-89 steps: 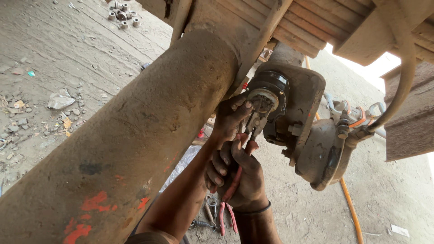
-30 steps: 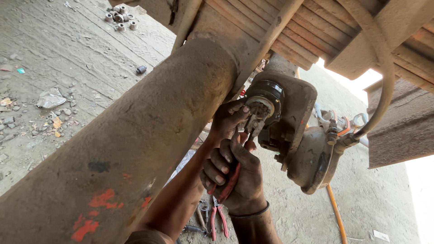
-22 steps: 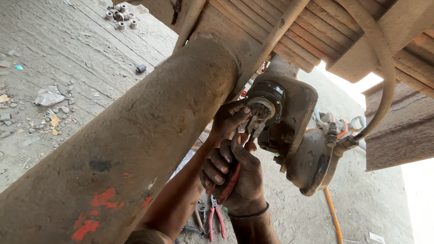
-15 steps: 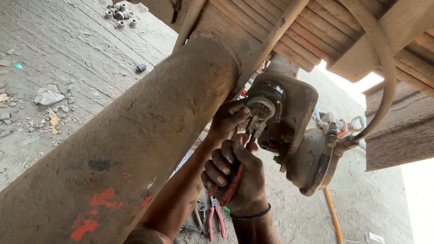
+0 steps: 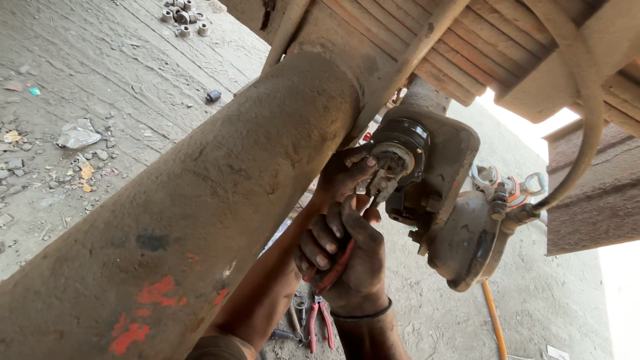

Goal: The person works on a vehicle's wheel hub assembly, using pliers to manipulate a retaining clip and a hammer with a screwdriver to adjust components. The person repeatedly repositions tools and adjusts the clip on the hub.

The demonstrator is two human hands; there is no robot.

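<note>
A round metal fitting (image 5: pixel 395 160) with a black collar and a pale ring at its face sits on a dusty, rust-brown bracket (image 5: pixel 443 180) just beside a thick, mud-caked axle tube (image 5: pixel 220 200), which runs diagonally from the lower left up to the middle of the view from under a vehicle. The left hand (image 5: pixel 343 175) reaches up alongside the tube, its fingers curled and its fingertips touching the lower left edge of the fitting; whether it pinches anything there cannot be told. The right hand (image 5: pixel 347 257), just below it and wearing a dark band at the wrist, is closed around a red-handled tool (image 5: pixel 340 260), whose working end is raised to the underside of the fitting and is hidden behind the fingers. To the right of the bracket hangs a rounded, dirt-coated metal chamber (image 5: pixel 470 240), with a cluster of small fittings (image 5: pixel 503 190) on top and a thick tan hose (image 5: pixel 587 100) curving up and away from it. Stacked leaf springs (image 5: pixel 467 47) cross the top of the view. On the dirt ground (image 5: pixel 100 80) below the hands lie red-handled pliers (image 5: pixel 320 320) and an orange rod (image 5: pixel 495 320). Far off at the upper left, a cluster of metal nuts (image 5: pixel 183 12) rests on the ground, with scraps of litter nearer the left edge.
</note>
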